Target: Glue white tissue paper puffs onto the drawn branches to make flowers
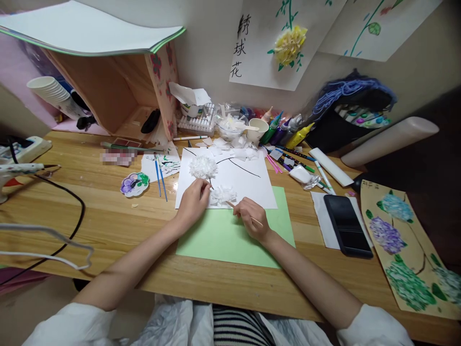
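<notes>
A white sheet (245, 190) with thin black drawn lines lies over a green sheet (237, 240). Two clusters of crumpled white paper sit on the white sheet: a round fluffy one (203, 166) at upper left and a flatter one (223, 194) near its lower edge. My left hand (194, 199) rests on the sheet's left part, fingers pressed together beside the lower cluster; whatever they pinch is hidden. In my right hand (252, 216) is a thin wooden stick (257, 221), its tip close to the lower cluster's right end.
Torn white paper scraps (245, 142) and a paper cup (257, 129) stand behind the sheet, with paint bottles (298, 134) beyond. At left lie brushes (162, 178), a paint palette (134, 184) and a glue gun (21, 169) with its cord. A phone (347, 226) lies right.
</notes>
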{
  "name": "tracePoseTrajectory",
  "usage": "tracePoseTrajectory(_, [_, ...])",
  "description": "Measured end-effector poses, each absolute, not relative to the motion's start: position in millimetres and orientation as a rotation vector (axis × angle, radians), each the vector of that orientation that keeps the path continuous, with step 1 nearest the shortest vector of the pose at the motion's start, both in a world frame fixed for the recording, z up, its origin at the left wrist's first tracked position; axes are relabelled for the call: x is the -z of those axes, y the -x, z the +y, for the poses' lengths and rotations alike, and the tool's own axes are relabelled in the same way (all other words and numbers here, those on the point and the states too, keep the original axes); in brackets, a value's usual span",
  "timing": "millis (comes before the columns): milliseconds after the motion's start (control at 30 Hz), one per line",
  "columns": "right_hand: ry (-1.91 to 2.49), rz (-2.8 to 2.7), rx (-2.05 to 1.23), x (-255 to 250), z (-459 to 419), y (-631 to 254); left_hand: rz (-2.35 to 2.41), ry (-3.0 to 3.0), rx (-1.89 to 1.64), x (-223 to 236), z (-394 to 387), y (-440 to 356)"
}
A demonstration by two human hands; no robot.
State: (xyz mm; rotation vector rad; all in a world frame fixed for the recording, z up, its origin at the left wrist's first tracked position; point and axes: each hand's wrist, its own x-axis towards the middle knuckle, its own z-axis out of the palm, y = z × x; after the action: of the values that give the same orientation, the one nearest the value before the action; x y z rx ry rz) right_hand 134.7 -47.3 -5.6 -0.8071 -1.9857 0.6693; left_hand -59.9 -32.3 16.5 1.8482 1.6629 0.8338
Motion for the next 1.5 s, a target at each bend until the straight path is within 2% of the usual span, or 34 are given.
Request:
tracePoseTrajectory(400, [1.044, -1.858, -0.964, -10, -28, -120, 1.686, -1.854, -0.778, -9, -30, 64])
tracePoseTrajectory(633, [1.158, -1.942, -0.943, -37, 1, -97, 1.663, -1.906, -0.791, -7, -30, 64])
tracePoseTrajectory(800, [1.155, -1.628, -1.002, -32, -8, -110, 1.648, -1.946, -0.794, -3, -29, 64])
tracePoseTrajectory(900, [1.128, -1.571, -0.964, -25, -19, -118, 1.644, -1.951, -0.794, -2, -28, 65])
tracePoseTrajectory(1133, [0.829, -2.065, -0.712, -22, -24, -121, 1.655, -1.954, -0.767, -3, -28, 64])
tracePoseTrajectory(1500, [0.906, -2.089, -0.624, -12, -20, -120, 1.652, -1.956, -0.763, -4, -28, 64])
